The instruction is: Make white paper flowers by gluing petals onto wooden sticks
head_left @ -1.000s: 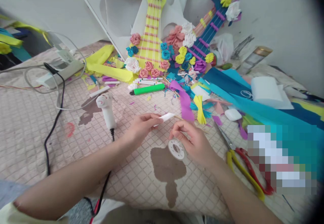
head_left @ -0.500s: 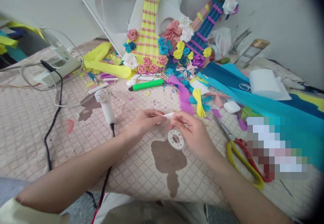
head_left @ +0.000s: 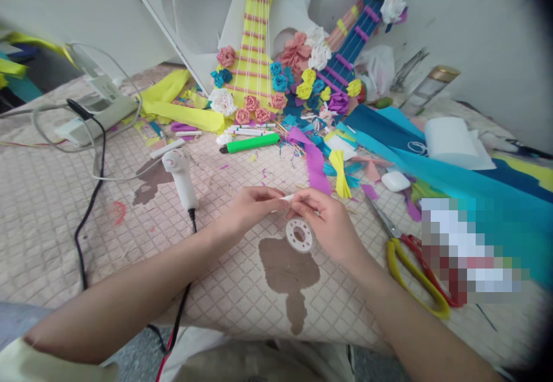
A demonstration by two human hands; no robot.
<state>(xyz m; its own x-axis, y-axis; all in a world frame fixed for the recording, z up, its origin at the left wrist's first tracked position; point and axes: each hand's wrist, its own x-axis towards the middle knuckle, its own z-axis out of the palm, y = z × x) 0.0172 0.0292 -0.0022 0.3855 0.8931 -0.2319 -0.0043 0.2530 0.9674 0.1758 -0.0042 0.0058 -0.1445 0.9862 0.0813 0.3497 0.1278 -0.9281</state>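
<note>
Over the middle of the table, a small thin white piece, perhaps rolled paper, stretches between my two hands. My left hand pinches one end of it with thumb and fingertips. At the other end my right hand is closed, its thumb and fingers pressed together on the piece. A flat white spool with a ring of holes sits just below the right fingers; whether they touch it or a strand joins it to the piece, I cannot tell. A white hair-dryer-shaped tool with a black cord stands left of my hands.
Scissors with yellow and red handles lie at the right. Behind are a green marker, crepe paper scraps, a toilet paper roll and two decorated paper guitars. A power strip with cables is at left.
The white piece between my fingers has turned and shows less of its width. The spool has shifted very slightly upward; both hands stay nearly in place.
</note>
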